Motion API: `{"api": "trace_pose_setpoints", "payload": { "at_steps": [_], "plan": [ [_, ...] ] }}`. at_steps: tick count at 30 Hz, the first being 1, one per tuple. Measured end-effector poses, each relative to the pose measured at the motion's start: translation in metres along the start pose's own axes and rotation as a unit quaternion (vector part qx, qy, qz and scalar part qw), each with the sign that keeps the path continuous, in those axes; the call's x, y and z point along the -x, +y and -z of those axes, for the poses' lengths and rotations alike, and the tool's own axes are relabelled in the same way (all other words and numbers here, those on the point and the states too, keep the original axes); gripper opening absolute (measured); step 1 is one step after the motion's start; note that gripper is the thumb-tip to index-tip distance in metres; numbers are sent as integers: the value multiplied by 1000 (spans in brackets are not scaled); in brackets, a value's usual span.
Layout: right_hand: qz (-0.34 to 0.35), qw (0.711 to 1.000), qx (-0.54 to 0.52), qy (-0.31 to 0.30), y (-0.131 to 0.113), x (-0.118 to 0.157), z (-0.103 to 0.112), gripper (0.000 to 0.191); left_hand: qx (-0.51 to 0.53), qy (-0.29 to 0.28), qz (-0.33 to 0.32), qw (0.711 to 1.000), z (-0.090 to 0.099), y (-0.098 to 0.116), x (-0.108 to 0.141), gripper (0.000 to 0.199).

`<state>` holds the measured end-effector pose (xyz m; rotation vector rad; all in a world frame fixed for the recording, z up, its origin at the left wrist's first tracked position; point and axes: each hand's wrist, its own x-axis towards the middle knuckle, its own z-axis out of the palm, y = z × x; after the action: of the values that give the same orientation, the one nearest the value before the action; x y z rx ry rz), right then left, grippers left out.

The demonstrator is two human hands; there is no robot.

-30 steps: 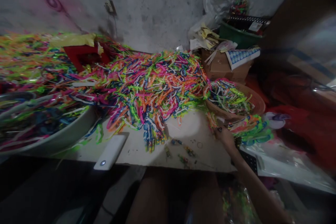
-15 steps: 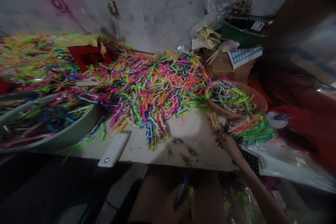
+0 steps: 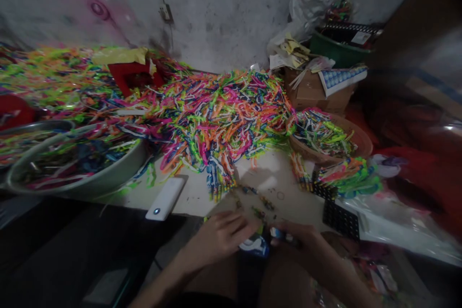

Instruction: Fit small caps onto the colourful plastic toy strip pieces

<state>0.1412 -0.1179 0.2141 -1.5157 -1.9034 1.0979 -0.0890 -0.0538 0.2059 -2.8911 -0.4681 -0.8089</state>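
Low in the view, at the table's front edge, my left hand is closed around a blue and white strip with a bit of green by the fingertips. Just to its right, my right hand pinches a small blue and white piece. The two hands are close together, a small gap between them. Beyond them lie several small dark and yellow pieces and a bundle of blue strips with yellow ends. A large heap of colourful strips fills the table behind.
On the left are a pale green basin and a white power bank. To the right stand a brown basin of strips, a black perforated tray and a cardboard box. A pink fan is at the back left.
My right hand has come back from the bundle at the right to the front edge. My left hand has risen from the lap to meet it. The view has shifted slightly left.
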Motion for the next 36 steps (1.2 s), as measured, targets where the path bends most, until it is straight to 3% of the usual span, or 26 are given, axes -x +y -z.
{"api": "trace_pose_setpoints", "payload": {
  "at_steps": [6,9,13,18,25,30,36],
  "plan": [
    [24,999,27,6,-17,7,2,26,-36,16,-42,998,17,4,-12,29],
    [-9,1000,-4,9,-25,9,3,25,-41,25,-52,997,21,2,-14,28],
    [-57,996,-55,-31,-32,10,6,28,-45,41,-72,996,23,2,-14,26],
    [-54,998,-7,-43,-33,14,8,30,-45,38,-85,995,23,4,-15,24],
    [-17,994,85,-68,-36,19,16,16,-51,5,-117,992,22,9,-19,26],
    [-18,987,119,-104,-28,22,17,17,-38,-58,-128,989,19,14,-21,35],
    [-16,986,153,-58,-13,21,5,16,-37,-95,-110,989,11,15,-30,32]
  ]
}}
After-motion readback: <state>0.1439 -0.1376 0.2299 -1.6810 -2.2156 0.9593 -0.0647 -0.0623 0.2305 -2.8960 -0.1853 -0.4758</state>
